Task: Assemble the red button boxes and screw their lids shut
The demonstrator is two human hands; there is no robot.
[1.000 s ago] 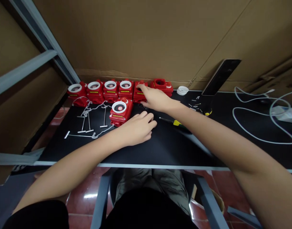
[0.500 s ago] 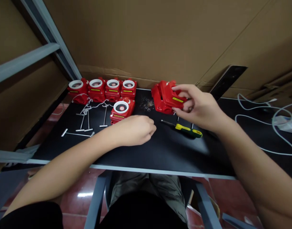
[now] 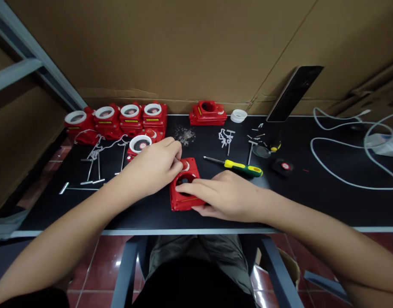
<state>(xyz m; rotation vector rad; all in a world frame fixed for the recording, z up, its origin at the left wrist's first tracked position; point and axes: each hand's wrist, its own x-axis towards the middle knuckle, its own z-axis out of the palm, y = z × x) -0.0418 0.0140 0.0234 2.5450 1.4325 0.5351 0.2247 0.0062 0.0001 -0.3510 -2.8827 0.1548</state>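
Note:
A red plastic housing [image 3: 184, 201] with a round hole lies on the black table [image 3: 311, 205] near its front edge. My right hand [image 3: 225, 194] grips its right side, fingers laid over the top. My left hand [image 3: 153, 164] pinches its upper left corner. A row of several red housings with white rings [image 3: 119, 116] stands at the back left. One more with a white ring [image 3: 139, 145] sits just behind my left hand. Another open red housing [image 3: 208, 113] rests at the back centre.
A yellow-green screwdriver [image 3: 237, 167] lies right of the housing. Metal T-shaped pins and string [image 3: 96, 164] lie at the left; small screws [image 3: 226, 137] and a white ring [image 3: 239, 115] lie behind. A phone [image 3: 294, 92] leans on the cardboard wall; white cable [image 3: 344, 149] loops at the right.
My right hand has brought the red housing from mid-air at the back down to the table's front. My left hand moved onto its corner. The view shifted right.

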